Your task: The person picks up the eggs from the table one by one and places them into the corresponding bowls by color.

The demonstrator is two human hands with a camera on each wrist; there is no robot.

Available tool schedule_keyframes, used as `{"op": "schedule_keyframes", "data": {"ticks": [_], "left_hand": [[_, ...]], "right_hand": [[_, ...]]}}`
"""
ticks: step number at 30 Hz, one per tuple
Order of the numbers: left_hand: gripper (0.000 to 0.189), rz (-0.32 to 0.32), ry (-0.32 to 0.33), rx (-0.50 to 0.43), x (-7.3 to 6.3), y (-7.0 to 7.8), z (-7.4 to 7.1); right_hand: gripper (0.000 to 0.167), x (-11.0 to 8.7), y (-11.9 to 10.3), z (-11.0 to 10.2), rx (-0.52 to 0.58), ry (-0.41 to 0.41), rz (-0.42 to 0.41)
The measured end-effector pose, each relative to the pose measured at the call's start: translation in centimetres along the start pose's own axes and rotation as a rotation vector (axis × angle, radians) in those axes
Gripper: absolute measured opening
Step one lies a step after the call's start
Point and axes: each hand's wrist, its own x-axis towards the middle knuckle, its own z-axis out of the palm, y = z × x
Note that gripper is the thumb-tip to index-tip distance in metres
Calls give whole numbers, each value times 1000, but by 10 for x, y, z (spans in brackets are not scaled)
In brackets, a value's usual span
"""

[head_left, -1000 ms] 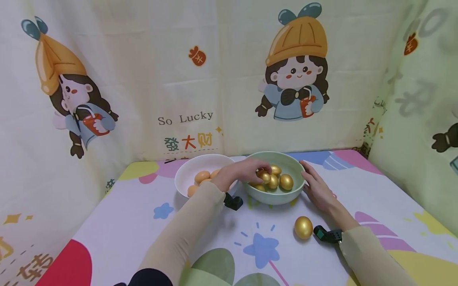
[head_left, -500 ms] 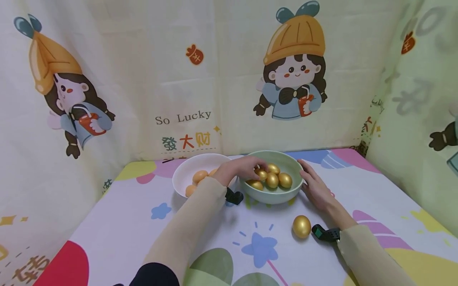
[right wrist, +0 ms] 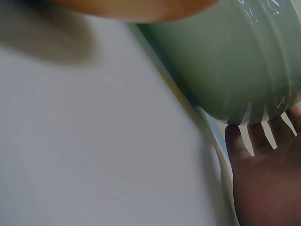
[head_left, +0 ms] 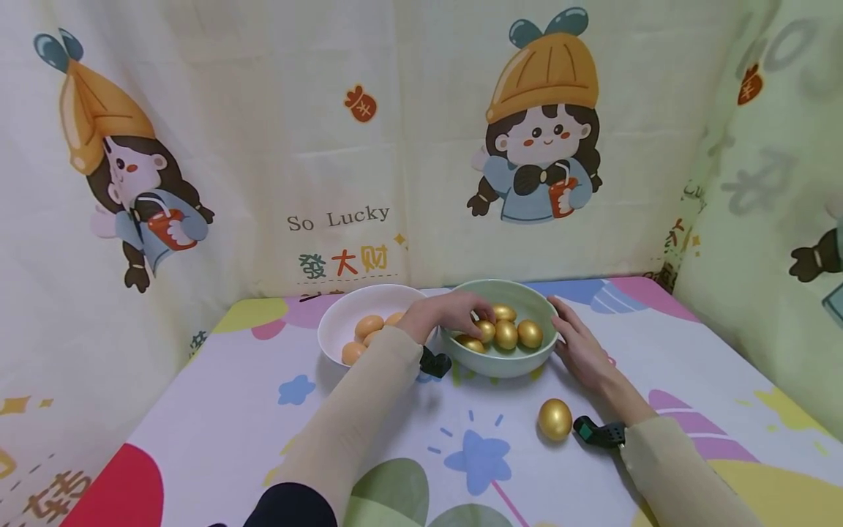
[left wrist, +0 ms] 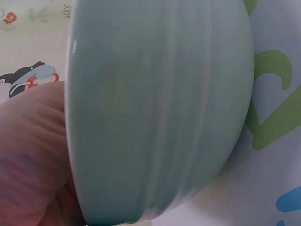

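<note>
My left hand point(head_left: 454, 311) reaches over the near left rim of the pale green bowl point(head_left: 507, 366). Its fingers are curled about a golden egg point(head_left: 486, 331) inside, among several other golden eggs point(head_left: 530, 334). In the left wrist view the bowl's outer wall point(left wrist: 155, 108) fills most of the picture, hiding the fingertips; part of the hand point(left wrist: 30, 155) shows past the rim. My right hand point(head_left: 582, 348) rests its extended fingers against the bowl's right side. The right wrist view shows those fingers point(right wrist: 256, 136) spread along the bowl's wall.
A white bowl point(head_left: 332, 337) with several brown eggs point(head_left: 369, 326) stands left of the green one, partly behind my left forearm. One golden egg point(head_left: 555, 419) lies on the patterned tablecloth point(head_left: 395, 432) near my right wrist. A printed curtain point(head_left: 435, 146) hangs behind the table.
My left hand stays in the green bowl, its fingers shifting slightly and dipping around the golden egg. Neighbouring golden eggs have moved a little to the right. The right hand keeps its place.
</note>
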Motion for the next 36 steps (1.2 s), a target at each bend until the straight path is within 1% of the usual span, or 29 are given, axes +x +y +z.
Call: {"op": "schedule_keyframes", "data": {"ticks": [11,15,19,27,36], "left_hand": [[27,-8,-19,-7,0,-1,1],[27,-9,-24,-57,-1,-3,0],[32,-15,-18,-122,-5,-3,-2],[37,62,6,-120,-12,-1,-6],[41,90,31,-162,-22,2,-10]], "right_hand": [[63,1,4,-1,11,3,12],[63,0,4,-1,13,4,13],[64,1,4,-1,9,7,12],[64,2,2,0,24,9,4],[64,0,0,0,5,17,9]]}}
